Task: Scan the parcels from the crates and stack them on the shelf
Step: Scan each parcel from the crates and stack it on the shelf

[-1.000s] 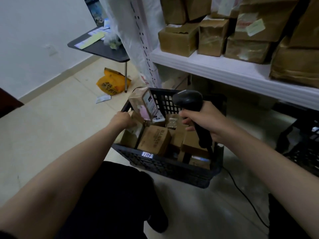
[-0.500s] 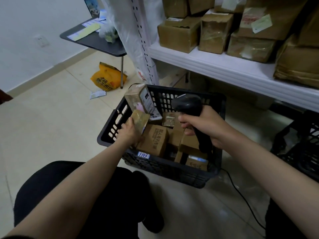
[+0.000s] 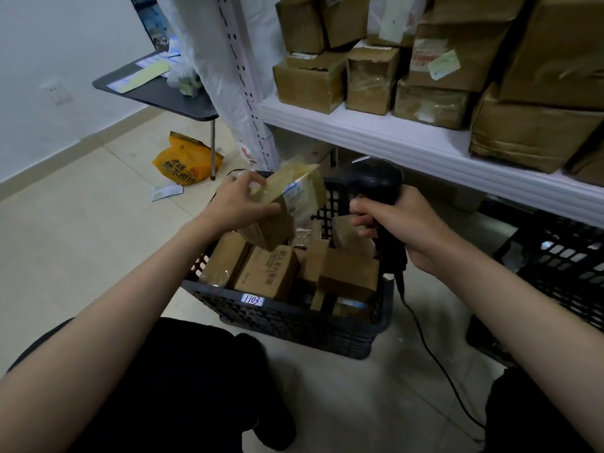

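Left hand point(image 3: 240, 204) has lifted parcel point(image 3: 287, 204), fingers gripping; right hand point(image 3: 402, 223) grips scanner point(image 3: 376, 181).

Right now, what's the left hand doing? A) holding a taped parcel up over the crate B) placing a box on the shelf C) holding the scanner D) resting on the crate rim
A: the left hand grips a taped brown parcel lifted above the black crate, its label turned toward the scanner, which the right hand holds.
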